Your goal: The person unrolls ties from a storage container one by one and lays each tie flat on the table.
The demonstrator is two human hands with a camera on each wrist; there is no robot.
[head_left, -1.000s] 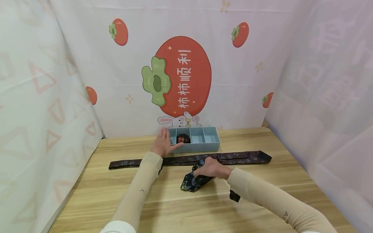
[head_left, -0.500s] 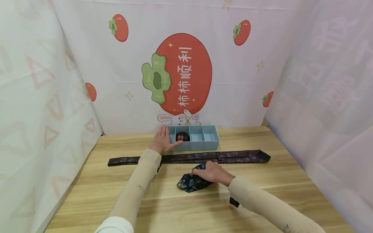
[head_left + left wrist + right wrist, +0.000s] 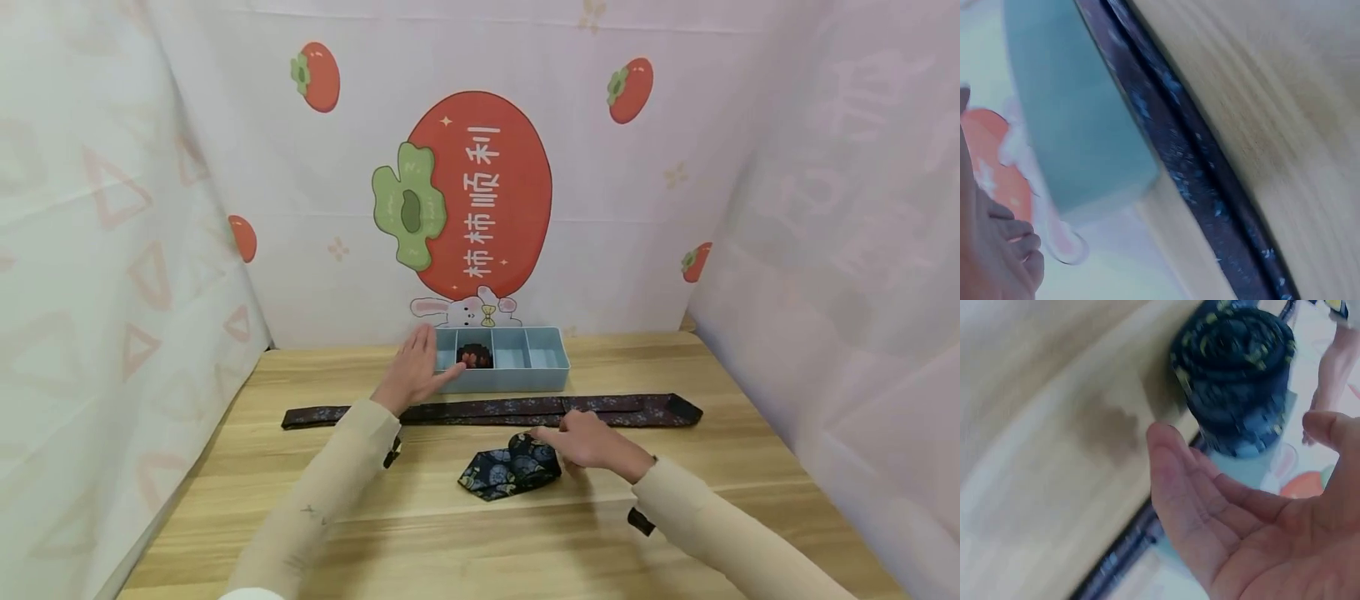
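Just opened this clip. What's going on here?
A person is working with neckties at a wooden table. Their right hand is beside a dark blue patterned tie, rolled up with its pointed end sticking out, and isn't gripping it. Their left hand is at the left end of a blue divided box. A dark red-patterned bundle sits in its third compartment from the right. A long purplish tie lies stretched out in front of the box.
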